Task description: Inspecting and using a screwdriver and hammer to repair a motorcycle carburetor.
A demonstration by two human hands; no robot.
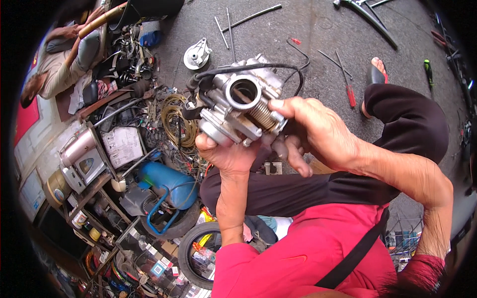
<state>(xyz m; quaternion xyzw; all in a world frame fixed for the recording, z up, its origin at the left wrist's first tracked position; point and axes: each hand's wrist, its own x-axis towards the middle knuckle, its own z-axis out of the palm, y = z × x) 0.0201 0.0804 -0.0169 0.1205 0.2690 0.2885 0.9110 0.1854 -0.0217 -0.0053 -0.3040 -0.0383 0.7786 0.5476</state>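
A silver metal throttle body [241, 69] with a round open bore, a coiled spring and a black hose is held up in the middle. My left hand [223, 156] grips it from below, thumb against the lower left housing. My right hand [318, 129] holds its right side, with the thumb by the coiled spring [259, 112] and the other fingers curled below. A small silver round plate [197, 54] lies on the floor just beyond it.
Screwdrivers [350, 94] and metal rods [251, 12] lie on the floor [348, 64] ahead. At left are tangled hoses [176, 119], metal parts, a blue compressor [169, 184] and a tire [186, 263]. Another person [64, 69] is at upper left. My bent leg [402, 114] is at right.
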